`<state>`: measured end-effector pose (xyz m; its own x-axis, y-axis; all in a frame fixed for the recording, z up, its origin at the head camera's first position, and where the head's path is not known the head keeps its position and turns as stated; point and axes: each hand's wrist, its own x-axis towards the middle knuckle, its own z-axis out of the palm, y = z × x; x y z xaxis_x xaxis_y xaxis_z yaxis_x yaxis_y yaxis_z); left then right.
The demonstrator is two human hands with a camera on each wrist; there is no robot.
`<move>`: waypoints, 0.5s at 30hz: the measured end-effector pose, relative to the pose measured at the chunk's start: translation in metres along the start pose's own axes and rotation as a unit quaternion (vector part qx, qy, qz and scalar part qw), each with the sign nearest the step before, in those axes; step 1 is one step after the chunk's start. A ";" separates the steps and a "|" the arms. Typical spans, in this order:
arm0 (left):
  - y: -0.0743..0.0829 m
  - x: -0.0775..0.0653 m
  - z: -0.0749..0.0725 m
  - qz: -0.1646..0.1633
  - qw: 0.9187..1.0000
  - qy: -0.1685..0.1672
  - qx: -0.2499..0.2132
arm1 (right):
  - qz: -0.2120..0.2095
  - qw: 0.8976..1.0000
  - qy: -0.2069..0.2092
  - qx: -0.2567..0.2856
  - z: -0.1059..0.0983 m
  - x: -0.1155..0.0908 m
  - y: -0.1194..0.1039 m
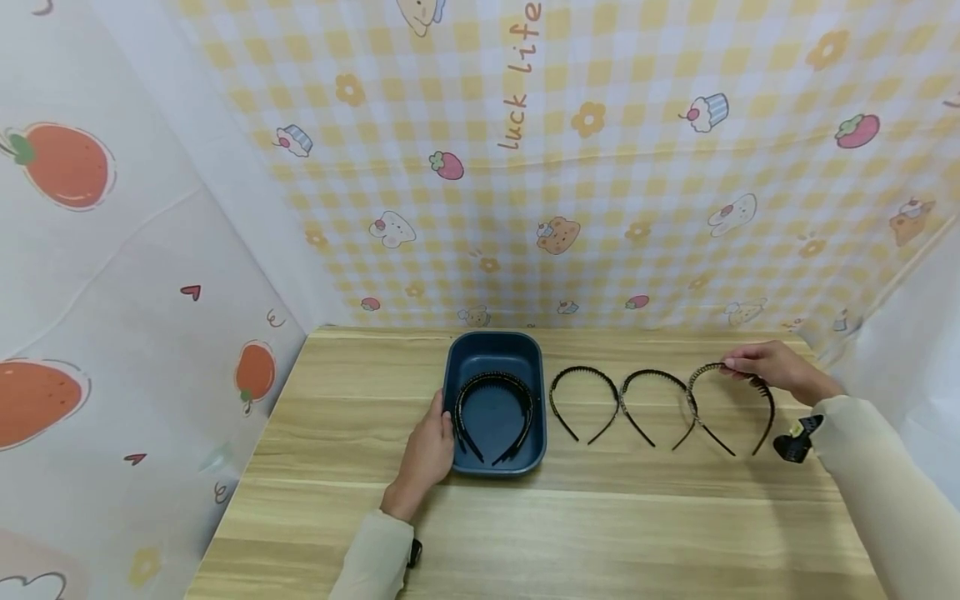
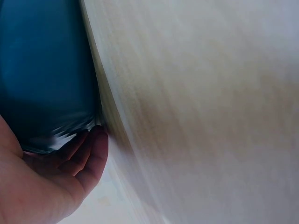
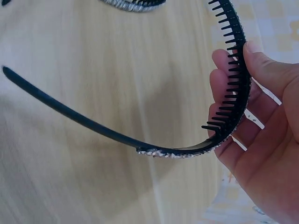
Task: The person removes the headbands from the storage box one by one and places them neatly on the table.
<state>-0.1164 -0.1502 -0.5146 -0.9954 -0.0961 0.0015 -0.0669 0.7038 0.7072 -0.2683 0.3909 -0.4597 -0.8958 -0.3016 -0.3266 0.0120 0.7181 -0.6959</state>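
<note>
My right hand (image 1: 772,367) pinches a black toothed headband (image 3: 240,79) by the top of its curve, thumb on one side and fingers on the other. Glittery stones line its outer face, and its two ends point toward me. To its left lie a second headband (image 1: 654,372) and a third headband (image 1: 585,368), in a row on the table. My left hand (image 1: 431,442) grips the left side of a dark blue tray (image 1: 495,429), fingers along the outer wall. Inside the tray are several black headbands (image 1: 495,377), nested together with their ends toward me.
The wooden table (image 1: 637,533) ends at a checked cloth backdrop (image 1: 480,275) behind the tray. White printed cloth (image 1: 150,317) hangs on the left, and pale cloth (image 1: 915,350) on the right. A black wrist camera (image 1: 795,442) sits at my right sleeve.
</note>
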 end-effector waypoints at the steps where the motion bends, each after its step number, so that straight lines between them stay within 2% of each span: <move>1: 0.000 0.000 0.000 -0.001 1.000 0.000 0.000 | 0.002 1.000 0.003 -0.002 0.000 0.000 0.002; 15: -0.001 0.001 0.000 -0.006 1.000 -0.007 -0.007 | 0.009 1.000 0.023 -0.020 0.002 -0.001 0.024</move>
<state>-0.1177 -0.1509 -0.5157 -0.9953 -0.0949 -0.0170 -0.0783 0.6922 0.7174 -0.2660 0.4075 -0.4773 -0.9147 -0.2610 -0.3084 0.0103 0.7481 -0.6635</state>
